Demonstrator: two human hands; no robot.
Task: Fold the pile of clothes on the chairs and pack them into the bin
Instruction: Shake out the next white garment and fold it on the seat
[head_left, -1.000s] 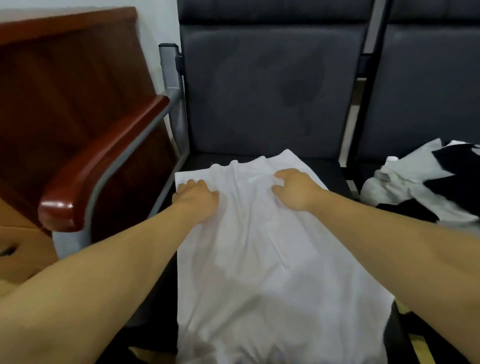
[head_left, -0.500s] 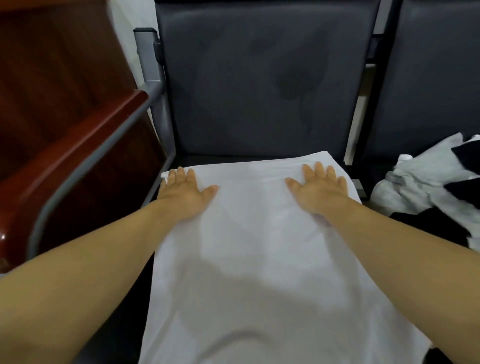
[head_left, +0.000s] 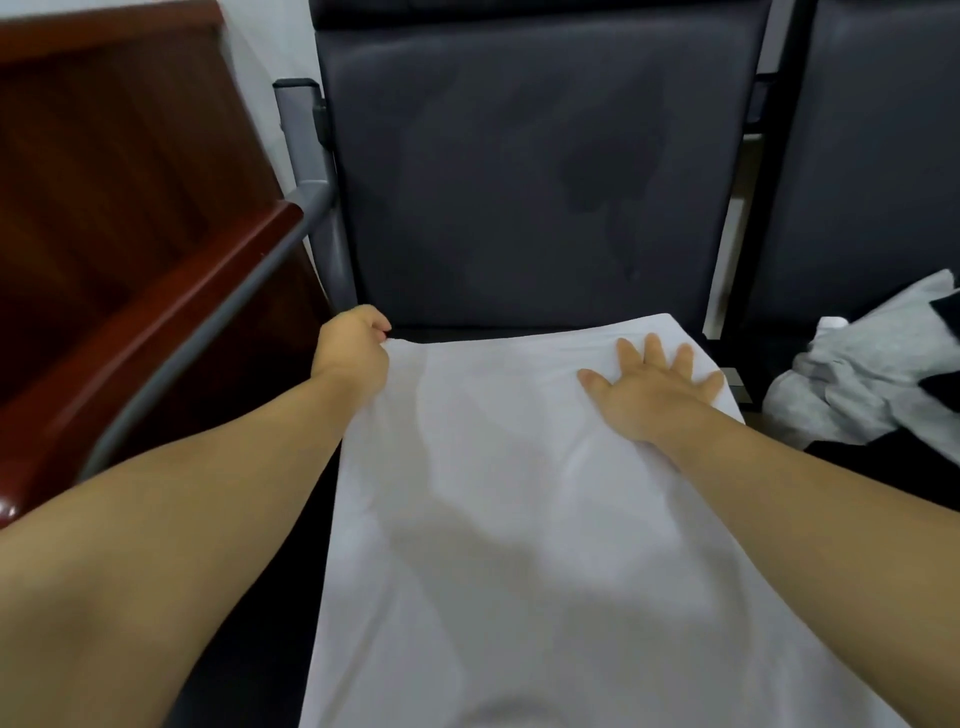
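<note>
The white cloth (head_left: 509, 519) lies flat on the seat of the dark chair (head_left: 519, 182), long axis running from the chair's back toward the person. The left grip (head_left: 353, 348) pinches its far left corner; the right grip (head_left: 654, 387) is released, fingers spread, pressing flat near the far right corner. A fold across the width would likely start from the pinched left corner, carried right toward the flat hand, which anchors the cloth

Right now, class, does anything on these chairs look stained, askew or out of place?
Yes. The chair back has a dark blotch right of its middle, like a stain or damp patch. To the right, a heap of clothes lies crumpled and unfolded. The white cloth lies flat.
</note>
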